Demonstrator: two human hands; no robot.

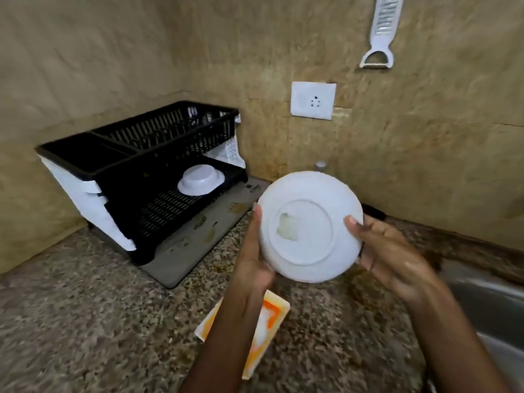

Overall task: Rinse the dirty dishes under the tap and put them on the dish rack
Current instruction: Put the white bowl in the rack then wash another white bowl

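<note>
Left hand [252, 251] and right hand [388, 248] are gripping a round white plastic bowl [310, 226] over the speckled brown stone counter [85, 321], near the black plastic dish rack [136, 154] and tan wall [425, 137]

I stood at a corner where two beige, marbled stone-look walls [85, 66] met above a speckled brown granite countertop [71, 321]. A white square wall socket [312, 100] sat on the far wall, and a white plastic grater with a looped handle [381, 29] hung higher to its right. A grey rectangular drying mat [198, 239] lay on the granite, and the light was warm and dim
</note>
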